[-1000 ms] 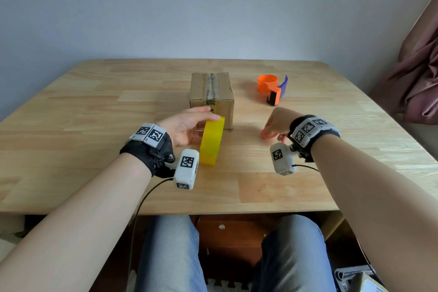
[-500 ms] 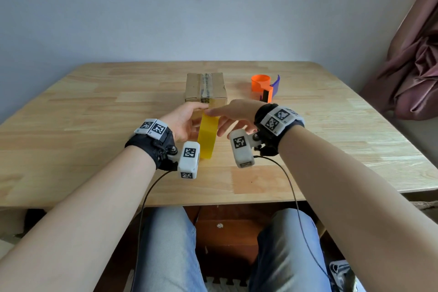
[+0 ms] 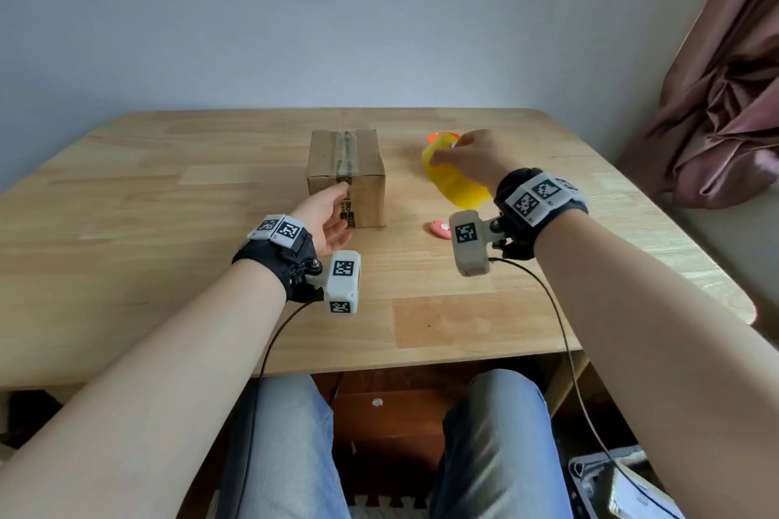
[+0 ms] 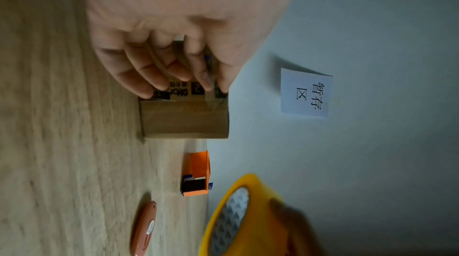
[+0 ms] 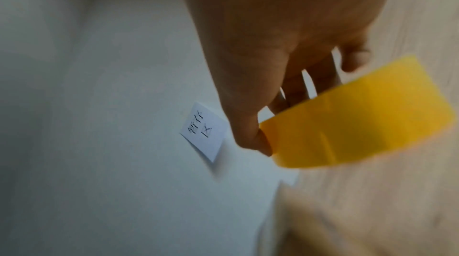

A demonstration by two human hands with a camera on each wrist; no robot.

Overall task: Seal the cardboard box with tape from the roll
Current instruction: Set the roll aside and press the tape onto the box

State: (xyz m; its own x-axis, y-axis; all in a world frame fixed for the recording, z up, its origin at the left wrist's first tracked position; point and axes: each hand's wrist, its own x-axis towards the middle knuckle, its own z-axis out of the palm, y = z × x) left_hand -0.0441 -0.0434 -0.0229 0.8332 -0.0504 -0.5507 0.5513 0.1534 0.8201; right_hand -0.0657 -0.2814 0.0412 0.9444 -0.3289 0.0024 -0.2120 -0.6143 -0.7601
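The small cardboard box [image 3: 345,177] stands mid-table with a strip of clear tape along its top seam. My left hand [image 3: 341,202] is at its near face, and in the left wrist view its fingers [image 4: 161,81] lie against the printed front of the box [image 4: 183,120], holding nothing. My right hand [image 3: 451,152] grips the yellow tape roll [image 3: 457,185] in the air to the right of the box. The right wrist view is blurred but shows the thumb [image 5: 258,142] on the rim of the roll [image 5: 360,122] and fingers through its core.
An orange tape dispenser [image 4: 197,173] stands on the wooden table [image 3: 168,265] right of the box, mostly hidden by the roll in the head view. A small orange oval object [image 3: 440,228] lies nearer me. A paper note [image 4: 305,93] hangs on the wall; a curtain [image 3: 725,118] hangs right.
The roll passed from my left hand to my right, which carried it rightward and away toward the dispenser. My left hand let go and reached to the box's front.
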